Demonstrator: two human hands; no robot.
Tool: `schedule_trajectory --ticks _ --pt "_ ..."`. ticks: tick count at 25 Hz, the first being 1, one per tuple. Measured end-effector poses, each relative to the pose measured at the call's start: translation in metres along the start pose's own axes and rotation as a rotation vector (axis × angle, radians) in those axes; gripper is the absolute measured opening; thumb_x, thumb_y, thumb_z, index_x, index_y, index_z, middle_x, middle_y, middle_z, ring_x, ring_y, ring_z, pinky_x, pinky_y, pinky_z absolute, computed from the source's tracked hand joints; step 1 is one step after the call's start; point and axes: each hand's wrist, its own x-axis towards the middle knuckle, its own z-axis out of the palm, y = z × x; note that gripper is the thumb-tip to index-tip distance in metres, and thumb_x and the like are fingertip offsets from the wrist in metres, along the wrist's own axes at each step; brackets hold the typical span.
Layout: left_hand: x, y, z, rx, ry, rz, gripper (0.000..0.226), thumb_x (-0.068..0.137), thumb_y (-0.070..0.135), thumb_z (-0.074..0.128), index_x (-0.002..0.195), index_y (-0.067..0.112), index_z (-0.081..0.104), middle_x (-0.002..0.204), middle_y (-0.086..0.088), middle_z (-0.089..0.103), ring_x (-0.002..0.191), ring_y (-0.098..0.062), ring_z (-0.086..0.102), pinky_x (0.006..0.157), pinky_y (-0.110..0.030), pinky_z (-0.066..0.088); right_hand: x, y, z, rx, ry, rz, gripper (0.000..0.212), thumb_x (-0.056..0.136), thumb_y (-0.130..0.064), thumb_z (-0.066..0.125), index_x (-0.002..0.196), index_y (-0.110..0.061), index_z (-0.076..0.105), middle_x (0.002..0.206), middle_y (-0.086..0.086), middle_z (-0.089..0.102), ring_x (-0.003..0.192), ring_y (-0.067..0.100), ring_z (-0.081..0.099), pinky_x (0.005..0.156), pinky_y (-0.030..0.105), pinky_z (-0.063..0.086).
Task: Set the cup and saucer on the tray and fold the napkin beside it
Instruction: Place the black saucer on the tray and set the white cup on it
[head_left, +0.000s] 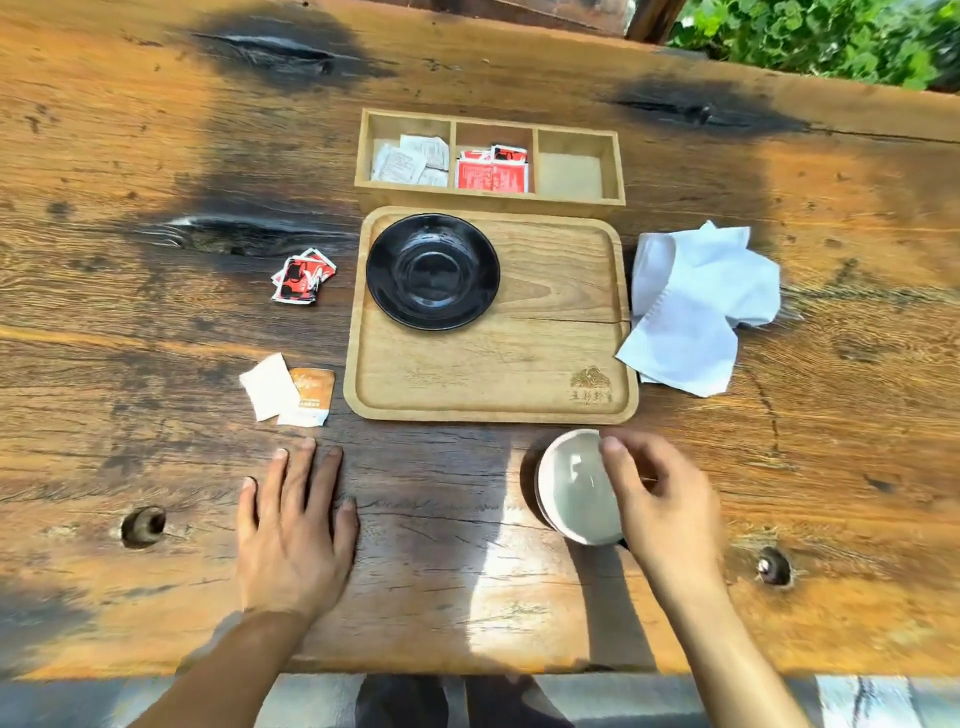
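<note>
Wooden table (156, 156): tray (498, 384) holds saucer (432, 271); right hand (660, 499) grips cup (574, 488).

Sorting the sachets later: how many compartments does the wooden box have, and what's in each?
3. Box: left compartment holds white packets, middle compartment red packets, right compartment shows none; its near corner is hidden.
</note>
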Motion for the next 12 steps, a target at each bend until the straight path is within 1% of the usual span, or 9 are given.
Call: schedule_trajectory --ticks 3,5,7,9,12 --pt "0.000 0.002 -0.001 0.002 0.011 -0.008 0.057 0.089 0.042 0.032 0.141 0.021 0.042 0.152 -0.007 0.041 0.142 -0.030 0.029 0.114 -0.052 0.017 -0.025 0.024 -0.007 -0.002 0.107 0.064 0.007 0.085 -0.037 0.061 0.085 -0.031 0.064 0.086 -0.009 0.066 0.076 0.012 0.062 0.066 0.030 0.042" --pt "0.000 0.003 -0.002 0.003 0.013 -0.006 0.058 0.089 0.042 0.030 0.142 0.020 0.042 0.152 -0.008 0.040 0.142 -0.031 0.029 0.114 -0.053 0.017 -0.037 0.040 -0.007 0.019 0.138 0.134 0.010 0.083 -0.038 0.064 0.080 -0.031 0.057 0.084 -0.009 0.064 0.076 0.013 0.061 0.062 0.029 0.040" --pt "-0.001 0.003 -0.002 0.006 0.019 -0.002 0.058 0.090 0.042 0.029 0.142 0.020 0.041 0.153 -0.008 0.039 0.142 -0.031 0.029 0.114 -0.053 0.018 -0.047 0.051 -0.004 0.072 0.144 0.205 0.015 0.081 -0.039 0.066 0.079 -0.032 0.053 0.085 -0.010 0.062 0.079 0.013 0.061 0.062 0.025 0.039" --pt "-0.002 0.003 -0.001 0.011 0.024 0.000 0.058 0.090 0.042 0.029 0.143 0.020 0.040 0.153 -0.008 0.039 0.142 -0.031 0.029 0.114 -0.053 0.017 -0.055 0.061 0.003 0.155 0.140 0.273 0.017 0.080 -0.039 0.068 0.084 -0.030 0.054 0.088 -0.009 0.062 0.086 0.018 0.060 0.069 0.031 0.042" --pt "-0.003 0.003 0.000 0.010 0.032 0.008 0.058 0.091 0.041 0.029 0.143 0.020 0.040 0.153 -0.009 0.038 0.142 -0.031 0.029 0.114 -0.054 0.018 -0.060 0.071 0.010 0.262 0.144 0.371 0.023 0.077 -0.043 0.070 0.089 -0.030 0.055 0.094 -0.001 0.062 0.094 0.024 0.061 0.085 0.046 0.049"
